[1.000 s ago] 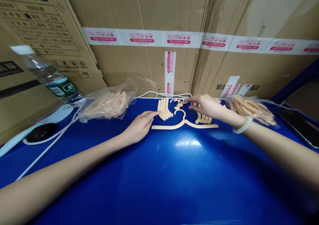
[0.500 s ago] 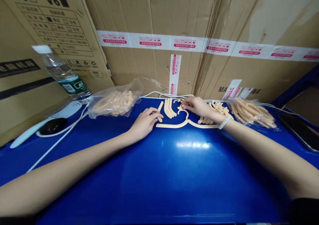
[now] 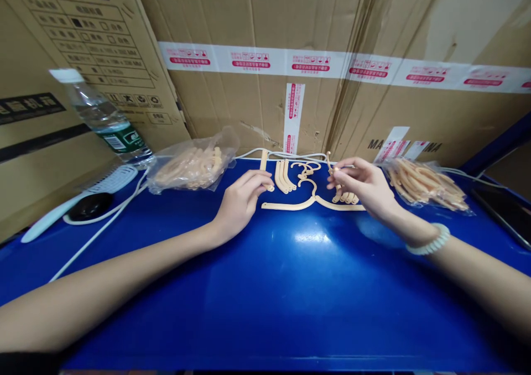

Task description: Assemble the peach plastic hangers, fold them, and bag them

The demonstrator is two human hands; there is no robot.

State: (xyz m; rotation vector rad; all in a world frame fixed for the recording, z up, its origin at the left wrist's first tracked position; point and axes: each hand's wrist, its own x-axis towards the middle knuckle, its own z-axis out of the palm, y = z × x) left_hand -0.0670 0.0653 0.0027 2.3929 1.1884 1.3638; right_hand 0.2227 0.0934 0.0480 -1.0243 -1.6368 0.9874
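Observation:
My left hand (image 3: 243, 201) pinches a straight peach plastic arm piece (image 3: 264, 162), lifted and pointing up and away. My right hand (image 3: 365, 187) pinches a small peach hook piece (image 3: 331, 163) between thumb and fingers. Between the hands, an assembled peach mini hanger (image 3: 313, 202) lies flat on the blue table (image 3: 290, 286). Behind it lie a row of curved arm pieces (image 3: 284, 177), a few loose hooks (image 3: 306, 168), and more arm pieces (image 3: 346, 198) partly hidden under my right hand.
Two clear bags of peach parts sit at the back, a left bag (image 3: 191, 165) and a right bag (image 3: 423, 182). A water bottle (image 3: 102, 118), a white handheld device (image 3: 78, 198) with a cable (image 3: 97, 234) and a black disc (image 3: 88, 206) are at left. Cardboard boxes (image 3: 315, 60) wall the back. A dark tablet (image 3: 508, 212) lies far right.
My left hand has lifted an arm piece off the row. My right hand has drawn back from the hook pile, raising a small hook piece.

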